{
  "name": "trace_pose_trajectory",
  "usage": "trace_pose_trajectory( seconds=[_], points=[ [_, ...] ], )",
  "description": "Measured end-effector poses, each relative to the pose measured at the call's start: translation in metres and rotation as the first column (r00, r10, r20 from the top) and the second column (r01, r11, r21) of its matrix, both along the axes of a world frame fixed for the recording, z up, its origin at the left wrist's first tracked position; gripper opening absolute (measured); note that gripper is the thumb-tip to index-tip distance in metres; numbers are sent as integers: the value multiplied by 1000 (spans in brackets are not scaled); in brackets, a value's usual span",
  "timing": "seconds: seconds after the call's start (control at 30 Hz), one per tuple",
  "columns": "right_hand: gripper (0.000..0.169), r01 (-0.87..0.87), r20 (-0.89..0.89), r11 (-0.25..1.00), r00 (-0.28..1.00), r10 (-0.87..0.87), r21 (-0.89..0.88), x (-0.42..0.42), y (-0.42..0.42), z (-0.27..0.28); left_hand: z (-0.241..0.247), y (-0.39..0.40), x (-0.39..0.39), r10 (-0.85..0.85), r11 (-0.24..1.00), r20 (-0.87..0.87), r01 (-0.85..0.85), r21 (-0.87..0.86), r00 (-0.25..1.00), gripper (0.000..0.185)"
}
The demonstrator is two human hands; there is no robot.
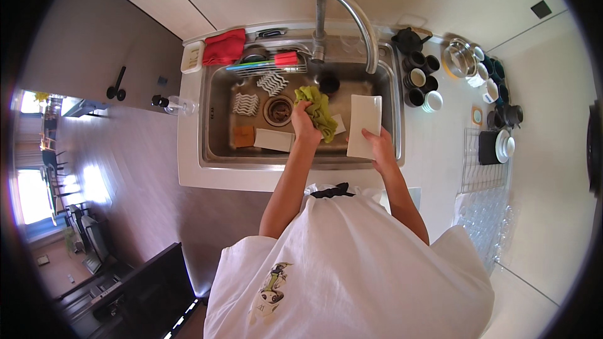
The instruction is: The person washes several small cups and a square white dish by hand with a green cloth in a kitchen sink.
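Note:
My left hand [304, 121] grips a crumpled yellow-green cloth [316, 108] over the middle of a stainless steel sink [301, 165]. At the sink's right side, my right hand [379, 147] holds a white rectangular plate [365, 120] by its lower right edge, with the thumb on its face. Below the hands in the basin lie a white rectangular dish [274, 140], an orange-brown square piece [244, 136], two wavy white-and-grey pieces [246, 104] and a dark round cup [329, 84]. A small white piece [339, 124] shows partly behind the cloth.
A curved metal faucet [348, 2] arches over the sink's back. A wire rack [268, 71] and red cloth [225, 47] sit back left. Dark and white cups [417, 77], a black teapot [409, 40] and a drying rack [471, 169] stand on the right counter. A clear pump bottle [181, 105] is left.

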State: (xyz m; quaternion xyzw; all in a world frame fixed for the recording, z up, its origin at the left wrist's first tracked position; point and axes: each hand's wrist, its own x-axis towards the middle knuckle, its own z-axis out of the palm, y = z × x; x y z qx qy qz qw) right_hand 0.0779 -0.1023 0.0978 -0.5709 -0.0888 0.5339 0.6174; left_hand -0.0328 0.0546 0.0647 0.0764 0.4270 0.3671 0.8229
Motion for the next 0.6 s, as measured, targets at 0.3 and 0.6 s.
trace_pose_trajectory(
  seconds=[0.3, 0.6],
  points=[
    [59, 129, -515, 963, 857, 12, 236, -21, 12, -34, 38, -9, -4, -265, 939, 164, 215, 268, 950, 34],
    [55, 191, -689, 918, 716, 111, 346, -31, 41, -52, 40, -44, 14, 364, -104, -721, 795, 598, 590, 11]
  ],
)
